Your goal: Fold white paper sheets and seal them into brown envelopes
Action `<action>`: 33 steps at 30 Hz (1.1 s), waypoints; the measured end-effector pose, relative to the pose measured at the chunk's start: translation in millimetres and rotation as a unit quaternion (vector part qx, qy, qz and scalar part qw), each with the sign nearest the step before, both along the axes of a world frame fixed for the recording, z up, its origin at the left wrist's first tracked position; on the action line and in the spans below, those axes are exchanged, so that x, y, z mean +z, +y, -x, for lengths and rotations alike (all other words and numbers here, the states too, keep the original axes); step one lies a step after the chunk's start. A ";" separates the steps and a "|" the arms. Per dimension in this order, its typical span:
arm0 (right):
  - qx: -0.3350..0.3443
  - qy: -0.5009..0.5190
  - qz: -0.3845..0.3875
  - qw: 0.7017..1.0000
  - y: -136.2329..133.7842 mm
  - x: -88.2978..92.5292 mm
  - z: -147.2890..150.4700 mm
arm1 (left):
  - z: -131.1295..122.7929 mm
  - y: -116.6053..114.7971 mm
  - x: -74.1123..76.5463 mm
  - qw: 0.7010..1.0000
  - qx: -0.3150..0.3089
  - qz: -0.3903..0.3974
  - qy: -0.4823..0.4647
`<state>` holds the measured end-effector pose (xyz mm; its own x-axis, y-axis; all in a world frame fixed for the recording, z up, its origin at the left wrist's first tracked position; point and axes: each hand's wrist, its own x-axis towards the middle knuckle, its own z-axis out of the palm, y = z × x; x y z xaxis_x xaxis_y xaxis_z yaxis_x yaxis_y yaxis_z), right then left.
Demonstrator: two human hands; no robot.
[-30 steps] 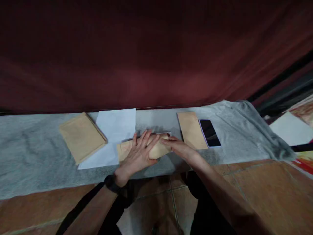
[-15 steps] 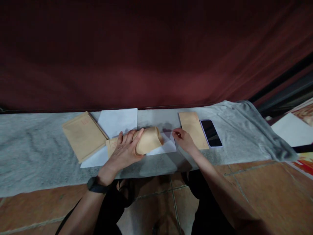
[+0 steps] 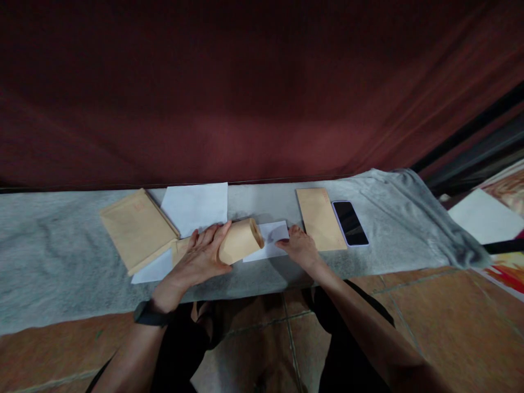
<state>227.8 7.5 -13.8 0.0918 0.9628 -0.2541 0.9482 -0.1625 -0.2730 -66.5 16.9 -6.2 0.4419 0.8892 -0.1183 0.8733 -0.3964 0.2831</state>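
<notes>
My left hand (image 3: 202, 256) lies over a brown envelope (image 3: 240, 240) with its thumb and fingers gripping it. The envelope's right end bulges up into an open, rounded mouth. A folded white paper (image 3: 272, 240) extends from under or inside that mouth; which one I cannot tell. At the paper's right edge, my right hand (image 3: 302, 246) has its fingers closed on it. To the left, a stack of brown envelopes (image 3: 139, 229) rests partly on white sheets (image 3: 198, 204). Just right of my right hand lies another brown envelope (image 3: 321, 218).
A phone (image 3: 350, 222) in a light purple case lies beside the right-hand envelope. Grey cloth (image 3: 61, 256) covers the narrow bench, and a dark red curtain (image 3: 262, 109) hangs behind it. Tiled floor (image 3: 442, 305) shows in front.
My right hand has shifted slightly left and down along the paper's right edge. The envelope's mouth looks a little flatter under my left hand. The whole view has shifted slightly.
</notes>
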 end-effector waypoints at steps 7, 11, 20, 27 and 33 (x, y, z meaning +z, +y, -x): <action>0.004 0.173 -0.099 0.980 6.8 -11.1 -16.0 | 3.9 0.3 -4.3 1.000 0.004 -0.007 -0.005; -0.057 0.327 -0.262 0.906 20.4 -5.5 -36.7 | 4.0 1.2 -6.0 1.000 0.007 -0.024 -0.013; -0.057 0.468 -0.237 0.849 20.0 11.4 -35.4 | -1.2 4.9 -1.3 0.999 0.009 -0.035 -0.026; -0.053 0.461 -0.267 0.845 17.8 16.4 -46.4 | 0.3 11.3 -6.6 0.998 0.036 -0.041 -0.031; -0.040 0.489 -0.230 0.840 17.0 11.2 -40.2 | -1.0 13.5 -6.4 0.998 0.029 -0.043 -0.042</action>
<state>268.0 24.5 -2.6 0.1255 0.9804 0.1520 0.2244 0.1212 -0.9669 -65.5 30.5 -12.6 0.3954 0.9185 -0.0052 0.8699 -0.3727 0.3230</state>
